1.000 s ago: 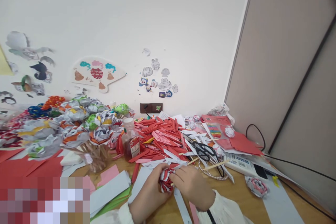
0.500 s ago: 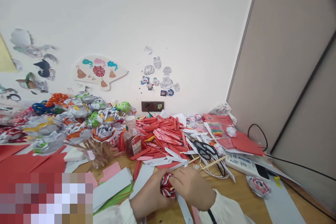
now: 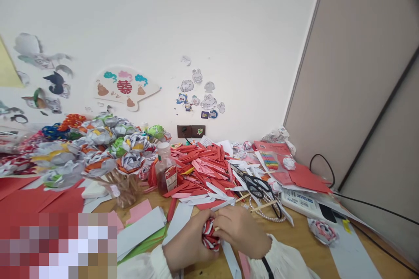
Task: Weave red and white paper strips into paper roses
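Note:
A small folded paper flower (image 3: 210, 234) with red and white layers sits in my left hand (image 3: 190, 239), whose fingers and thumb wrap around it from the left. My right hand (image 3: 236, 230) closes in from the other side, fingers bent and pressed together at the flower's edge. From those fingers pokes the short tip of what looks like a thin pale stick, aimed at the flower; the rest of it is hidden. Under and beside the hands lie white paper strips (image 3: 231, 260) on the wooden table (image 3: 275, 237).
Beyond the hands rises a heap of folded red paper pieces (image 3: 209, 165), beside a bottle (image 3: 166, 172). Black-handled scissors (image 3: 258, 185), pearl beads (image 3: 262, 214) and another paper flower (image 3: 323, 231) lie right. Paper flowers (image 3: 101, 150) in a holder and paper sheets (image 3: 142, 233) occupy the left.
The flower has turned slightly in my left hand, showing more of its red and white layers. My right fingers have shifted a little up and right along its edge.

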A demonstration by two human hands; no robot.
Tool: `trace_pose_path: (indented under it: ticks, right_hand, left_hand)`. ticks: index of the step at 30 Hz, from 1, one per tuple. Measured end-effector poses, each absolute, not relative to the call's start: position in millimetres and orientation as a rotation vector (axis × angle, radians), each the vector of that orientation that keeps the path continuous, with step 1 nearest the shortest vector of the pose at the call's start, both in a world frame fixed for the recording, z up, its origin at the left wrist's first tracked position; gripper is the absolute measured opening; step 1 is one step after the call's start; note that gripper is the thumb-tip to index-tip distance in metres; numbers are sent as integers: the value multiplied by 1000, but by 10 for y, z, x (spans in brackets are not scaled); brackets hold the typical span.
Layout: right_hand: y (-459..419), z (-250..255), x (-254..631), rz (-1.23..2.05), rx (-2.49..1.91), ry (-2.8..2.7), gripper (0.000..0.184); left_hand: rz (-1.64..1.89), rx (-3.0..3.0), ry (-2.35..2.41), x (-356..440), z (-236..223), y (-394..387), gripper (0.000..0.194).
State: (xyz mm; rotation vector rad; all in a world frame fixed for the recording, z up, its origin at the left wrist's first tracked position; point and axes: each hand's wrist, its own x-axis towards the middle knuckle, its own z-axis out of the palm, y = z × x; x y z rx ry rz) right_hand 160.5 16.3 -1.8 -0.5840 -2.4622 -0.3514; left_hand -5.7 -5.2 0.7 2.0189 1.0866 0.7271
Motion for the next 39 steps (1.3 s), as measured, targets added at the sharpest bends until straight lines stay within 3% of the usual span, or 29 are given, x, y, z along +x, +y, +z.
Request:
trace_pose_path:
  ticks: [9, 20, 32, 39]
  right_hand:
    - [160, 42, 1635, -170, -490, -2495, 35]
    - [121, -58, 1574, -658, -533, -2419, 28]
    - [144, -131, 1572, -668, -538, -2456, 22]
    - [123, -76, 1566, -644, -511, -2475, 26]
  left_hand:
    - [667, 2079, 1100, -104, -94, -39, 46]
    - [750, 2125, 1082, -107, -203, 12, 45]
    - [759, 2145, 1122, -70, -127, -13, 35]
    - [764, 2103, 1086, -74, -95, -14, 39]
